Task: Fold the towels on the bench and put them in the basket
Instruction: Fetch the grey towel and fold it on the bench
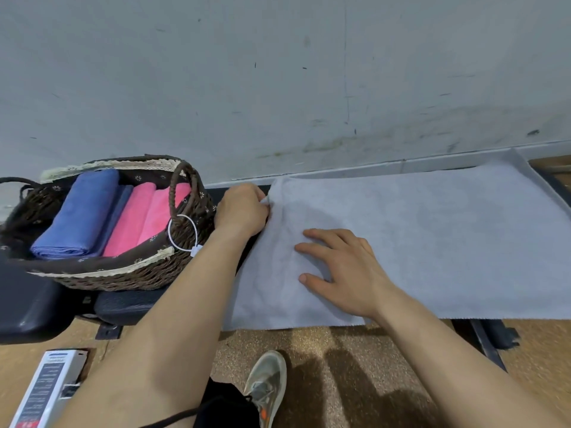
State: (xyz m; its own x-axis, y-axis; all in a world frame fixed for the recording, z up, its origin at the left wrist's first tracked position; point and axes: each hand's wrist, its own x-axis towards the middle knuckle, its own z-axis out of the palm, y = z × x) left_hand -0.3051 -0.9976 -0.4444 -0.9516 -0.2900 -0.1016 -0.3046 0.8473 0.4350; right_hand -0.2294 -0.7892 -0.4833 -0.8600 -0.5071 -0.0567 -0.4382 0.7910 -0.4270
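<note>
A pale, scuffed wall [278, 72] fills the upper half of the view. Below it, a large grey towel [432, 242] lies spread flat over the right part of the black padded surface [27, 301]. Its far edge runs along the surface's back edge and its near edge hangs just past the front edge, above a speckled brown floor [340, 350].

At the left end of the surface stands a dark woven basket [123, 279] with a lace-trimmed lining. Inside it lie a folded blue towel [80, 214] on the left and folded pink towels [136, 217] touching its right side.

The right grip [343, 267] rests palm down on the left part of the grey towel, fingers straight and spread, holding nothing. The left grip [241, 211], just beside the basket's right wall, has its fingers curled and pinches the grey towel's left edge near the far-left corner.

On the floor near the front edge are a grey shoe [267, 384] and, further left, a white box-shaped device [46, 390]. A white plastic loop with a tag [182, 233] hangs from the basket's near handle.
</note>
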